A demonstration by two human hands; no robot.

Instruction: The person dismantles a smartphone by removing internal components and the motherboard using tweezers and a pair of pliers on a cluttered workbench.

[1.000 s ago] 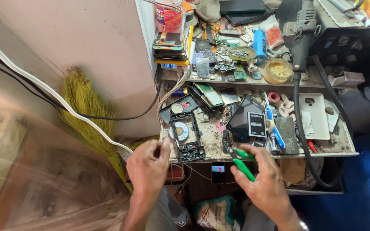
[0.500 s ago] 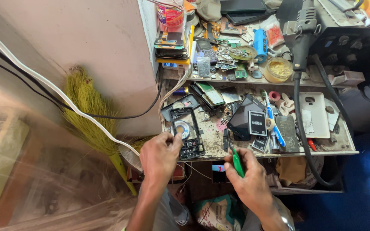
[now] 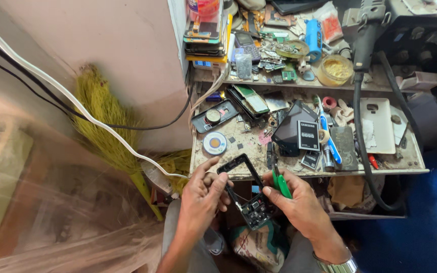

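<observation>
Phone frame (image 3: 246,192) sits btwn my hands, just below the counter (image 3: 330,172) edge. L hand (image 3: 203,199) fingers pinch its left side, thumb on top. R hand (image 3: 299,205) fingers curl round a green tool (image 3: 280,183), thumb touching the frame's right edge.

A cluttered workbench (image 3: 299,172) is shown against a pink wall (image 3: 102,40). A round solder reel (image 3: 214,143) lies near the front left of the bench, behind which a dark phone back cover (image 3: 213,117) is seen. A black phone battery (image 3: 308,135) rests on a dark phone (image 3: 289,129) at centre. A blue-and-white pen-like tool (image 3: 330,139) lies just beside the battery, and a white phone back cover (image 3: 378,124) lies to the right. On the upper shelf, a stack of phones (image 3: 206,35), a blue cylinder (image 3: 313,33) and a clear cup of yellowish material (image 3: 335,70) are seen. A yellow broom (image 3: 104,121) leans at the wall, crossed by a white cable (image 3: 61,91) and a black cable (image 3: 127,126).
</observation>
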